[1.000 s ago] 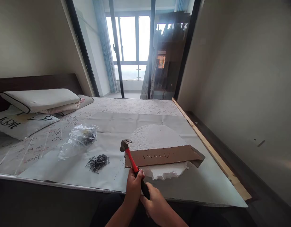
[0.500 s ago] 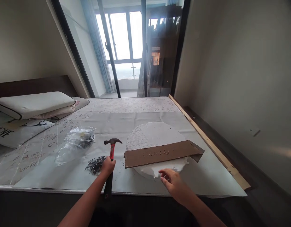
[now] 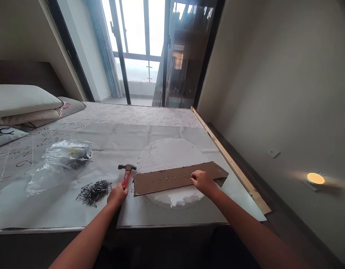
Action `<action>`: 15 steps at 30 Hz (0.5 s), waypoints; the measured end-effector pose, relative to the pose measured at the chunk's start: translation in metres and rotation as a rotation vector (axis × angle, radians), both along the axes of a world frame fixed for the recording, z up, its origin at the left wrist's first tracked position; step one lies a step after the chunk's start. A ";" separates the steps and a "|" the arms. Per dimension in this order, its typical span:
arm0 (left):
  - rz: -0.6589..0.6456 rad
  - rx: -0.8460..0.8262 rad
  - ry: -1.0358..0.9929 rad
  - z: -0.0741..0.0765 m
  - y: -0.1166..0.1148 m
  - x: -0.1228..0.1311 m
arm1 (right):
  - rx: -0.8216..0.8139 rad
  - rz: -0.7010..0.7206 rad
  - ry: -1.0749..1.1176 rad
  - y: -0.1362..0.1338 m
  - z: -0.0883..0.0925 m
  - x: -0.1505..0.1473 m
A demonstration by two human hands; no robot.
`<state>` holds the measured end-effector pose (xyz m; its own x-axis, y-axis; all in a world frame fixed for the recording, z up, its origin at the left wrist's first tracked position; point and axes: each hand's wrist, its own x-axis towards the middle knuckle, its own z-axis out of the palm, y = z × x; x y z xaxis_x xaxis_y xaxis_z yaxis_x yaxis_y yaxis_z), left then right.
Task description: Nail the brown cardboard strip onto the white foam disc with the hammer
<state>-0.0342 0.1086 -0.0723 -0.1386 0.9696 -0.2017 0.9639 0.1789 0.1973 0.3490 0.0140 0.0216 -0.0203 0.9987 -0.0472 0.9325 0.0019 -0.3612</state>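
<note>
My left hand (image 3: 117, 195) is wrapped round the handle of a claw hammer (image 3: 127, 173), whose red grip and dark head point away from me. Over the right part of a long brown board (image 3: 147, 183), my right hand (image 3: 203, 182) has its fingertips pinched together, and whatever they hold is hidden or too small to name. A row of small nails (image 3: 173, 177) stands up along the board's middle. Beneath the board lies a round white foam disc (image 3: 172, 151) with a crumbled near edge. Left of the hammer is a pile of loose nails (image 3: 95, 192).
A clear plastic bag (image 3: 62, 160) with dark contents lies at the left. A grey sheet (image 3: 119, 142) covers part of the mattress (image 3: 133, 114). A wooden strip (image 3: 231, 160) runs along the right edge. Pillows (image 3: 23, 101) are stacked at far left.
My right hand has moved from in front of the disc up onto the board, and its fingers have closed. The left hand still holds the hammer. The view has shifted.
</note>
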 end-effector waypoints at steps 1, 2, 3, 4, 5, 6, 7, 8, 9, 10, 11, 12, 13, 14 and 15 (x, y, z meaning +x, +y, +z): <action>-0.012 0.000 0.005 -0.002 0.001 -0.001 | -0.015 0.008 -0.029 0.006 -0.003 0.002; -0.025 -0.003 0.012 -0.003 0.003 -0.003 | -0.028 0.018 -0.057 0.011 -0.005 0.003; -0.037 -0.007 0.023 -0.004 0.004 -0.004 | -0.040 0.029 -0.083 0.016 -0.007 0.003; -0.051 -0.011 0.040 -0.004 0.005 -0.004 | -0.051 0.042 -0.107 0.021 -0.008 0.003; -0.067 -0.017 0.062 -0.003 0.006 -0.005 | -0.060 0.058 -0.130 0.024 -0.009 0.003; -0.081 -0.021 0.085 -0.002 0.007 -0.005 | -0.069 0.074 -0.150 0.028 -0.009 0.002; -0.100 -0.023 0.107 -0.001 0.008 -0.004 | -0.077 0.092 -0.169 0.030 -0.009 0.002; -0.122 -0.024 0.126 0.001 0.008 -0.004 | -0.087 0.110 -0.186 0.032 -0.009 0.002; -0.143 -0.026 0.141 0.003 0.008 -0.004 | -0.098 0.127 -0.202 0.034 -0.007 0.002; -0.159 -0.029 0.153 0.004 0.008 -0.003 | -0.109 0.145 -0.215 0.036 -0.006 0.002; -0.170 -0.033 0.161 0.005 0.007 -0.003 | -0.122 0.162 -0.224 0.037 -0.004 0.002; -0.177 -0.037 0.165 0.006 0.008 -0.002 | -0.136 0.179 -0.230 0.039 -0.002 0.003; -0.178 -0.042 0.167 0.007 0.008 -0.002 | -0.150 0.195 -0.231 0.041 0.001 0.004; -0.174 -0.039 0.167 0.008 0.009 -0.002 | -0.165 0.207 -0.230 0.043 0.003 0.004; -0.165 -0.026 0.166 0.010 0.010 -0.002 | -0.180 0.215 -0.225 0.045 0.004 0.005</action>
